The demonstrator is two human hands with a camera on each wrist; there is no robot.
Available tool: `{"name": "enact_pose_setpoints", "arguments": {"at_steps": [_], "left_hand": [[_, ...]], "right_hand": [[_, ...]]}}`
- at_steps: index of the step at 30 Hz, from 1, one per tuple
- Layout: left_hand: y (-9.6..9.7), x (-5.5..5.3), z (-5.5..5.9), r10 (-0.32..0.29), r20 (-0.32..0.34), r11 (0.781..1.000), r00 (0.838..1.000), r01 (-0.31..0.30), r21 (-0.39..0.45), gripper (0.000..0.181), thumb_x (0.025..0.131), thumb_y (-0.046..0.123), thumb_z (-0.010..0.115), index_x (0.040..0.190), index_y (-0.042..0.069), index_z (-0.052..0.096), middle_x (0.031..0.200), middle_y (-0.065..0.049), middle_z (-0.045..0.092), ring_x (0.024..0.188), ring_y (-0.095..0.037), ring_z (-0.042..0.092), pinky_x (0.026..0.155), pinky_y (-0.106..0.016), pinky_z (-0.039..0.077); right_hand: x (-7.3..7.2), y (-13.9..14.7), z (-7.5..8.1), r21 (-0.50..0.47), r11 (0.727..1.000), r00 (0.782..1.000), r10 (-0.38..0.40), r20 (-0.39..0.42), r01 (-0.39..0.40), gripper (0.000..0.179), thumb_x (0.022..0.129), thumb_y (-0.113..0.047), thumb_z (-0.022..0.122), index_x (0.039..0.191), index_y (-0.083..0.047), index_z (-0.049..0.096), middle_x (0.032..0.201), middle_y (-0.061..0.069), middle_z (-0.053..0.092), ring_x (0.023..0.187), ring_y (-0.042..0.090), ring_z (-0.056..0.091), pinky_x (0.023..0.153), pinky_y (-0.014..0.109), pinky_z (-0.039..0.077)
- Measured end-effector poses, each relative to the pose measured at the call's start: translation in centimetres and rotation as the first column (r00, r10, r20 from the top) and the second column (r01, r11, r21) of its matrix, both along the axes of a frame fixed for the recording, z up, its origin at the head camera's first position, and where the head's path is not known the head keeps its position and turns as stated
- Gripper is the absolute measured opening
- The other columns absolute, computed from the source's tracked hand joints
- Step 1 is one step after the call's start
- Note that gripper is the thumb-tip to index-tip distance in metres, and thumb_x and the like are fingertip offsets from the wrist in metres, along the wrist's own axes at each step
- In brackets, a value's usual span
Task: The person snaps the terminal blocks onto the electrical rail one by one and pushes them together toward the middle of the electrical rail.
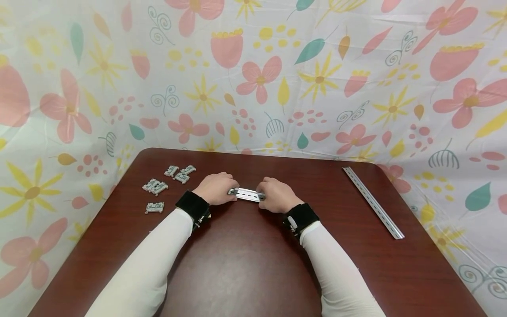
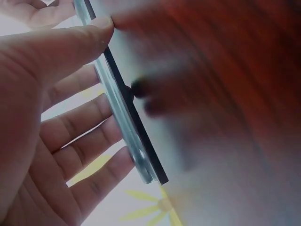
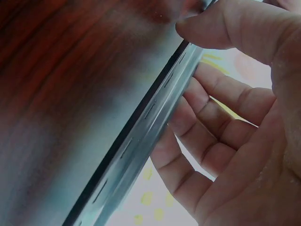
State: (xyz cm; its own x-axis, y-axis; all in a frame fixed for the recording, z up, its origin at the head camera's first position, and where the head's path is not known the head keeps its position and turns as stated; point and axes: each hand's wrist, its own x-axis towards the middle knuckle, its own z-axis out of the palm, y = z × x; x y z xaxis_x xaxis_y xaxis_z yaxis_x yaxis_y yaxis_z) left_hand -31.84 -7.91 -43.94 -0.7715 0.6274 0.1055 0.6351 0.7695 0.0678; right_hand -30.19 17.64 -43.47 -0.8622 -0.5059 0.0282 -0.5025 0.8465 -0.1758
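Observation:
A short slotted metal DIN rail (image 1: 247, 194) spans the gap between both hands, just over the table. My left hand (image 1: 215, 188) grips its left end; in the left wrist view the thumb (image 2: 80, 44) lies across the near edge and the fingers are behind the rail (image 2: 124, 113). At the other end, my right hand (image 1: 277, 194) holds it the same way, with the thumb (image 3: 207, 28) over the edge and curled fingers (image 3: 188, 122) against the back. Slots run along the rail (image 3: 141, 127) in the right wrist view.
Several small grey terminal blocks (image 1: 155, 186) lie on the left of the brown table (image 1: 237, 264), with a single block (image 1: 154, 207) nearest me. A longer slotted rail (image 1: 374, 202) lies slantwise near the right edge. Behind the table hangs a flowered cloth (image 1: 257, 88).

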Motion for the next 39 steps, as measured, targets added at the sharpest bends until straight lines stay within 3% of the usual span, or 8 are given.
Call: {"name": "enact_pose_setpoints", "arguments": {"at_steps": [10,16,25,39], "left_hand": [[-0.1,0.9,0.2,0.012,0.048,1.0,0.999,-0.013,0.011,0.02,0.095,0.037,0.09,0.108,0.022,0.085,0.101,0.001,0.064,0.099,-0.021,0.063,0.08,-0.042,0.058],[-0.4,1.2,0.1,-0.006,0.063,1.0,0.998,0.005,0.006,0.016,0.095,0.038,0.09,0.101,0.025,0.084,0.101,0.003,0.064,0.104,-0.023,0.064,0.085,-0.042,0.059],[-1.1,1.5,-0.2,0.003,0.098,1.0,0.995,-0.003,0.002,0.018,0.096,0.041,0.089,0.103,0.025,0.084,0.1,0.005,0.063,0.101,-0.021,0.064,0.083,-0.041,0.058],[-2.3,2.0,-0.5,0.001,0.086,1.0,0.996,-0.004,0.031,0.02,0.095,0.043,0.089,0.104,0.026,0.084,0.097,0.007,0.06,0.094,-0.017,0.061,0.075,-0.039,0.056]], "right_hand": [[0.1,0.2,0.0,-0.028,0.999,0.997,0.046,0.06,-0.044,0.032,0.092,-0.015,0.085,0.123,-0.009,0.08,0.113,0.003,0.064,0.103,0.022,0.063,0.092,0.041,0.057],[0.1,0.7,0.1,-0.051,0.996,0.991,0.076,0.11,-0.071,0.031,0.093,-0.014,0.083,0.123,-0.008,0.08,0.114,0.003,0.065,0.103,0.022,0.063,0.094,0.041,0.057],[-0.2,1.0,-0.2,-0.061,0.994,0.986,0.094,0.137,-0.086,0.03,0.094,-0.015,0.082,0.123,-0.008,0.081,0.115,0.002,0.066,0.104,0.021,0.065,0.097,0.042,0.057],[0.0,1.6,0.3,-0.077,0.991,0.978,0.118,0.171,-0.106,0.031,0.093,-0.014,0.082,0.124,-0.01,0.081,0.115,0.001,0.067,0.101,0.019,0.065,0.097,0.042,0.057]]}}
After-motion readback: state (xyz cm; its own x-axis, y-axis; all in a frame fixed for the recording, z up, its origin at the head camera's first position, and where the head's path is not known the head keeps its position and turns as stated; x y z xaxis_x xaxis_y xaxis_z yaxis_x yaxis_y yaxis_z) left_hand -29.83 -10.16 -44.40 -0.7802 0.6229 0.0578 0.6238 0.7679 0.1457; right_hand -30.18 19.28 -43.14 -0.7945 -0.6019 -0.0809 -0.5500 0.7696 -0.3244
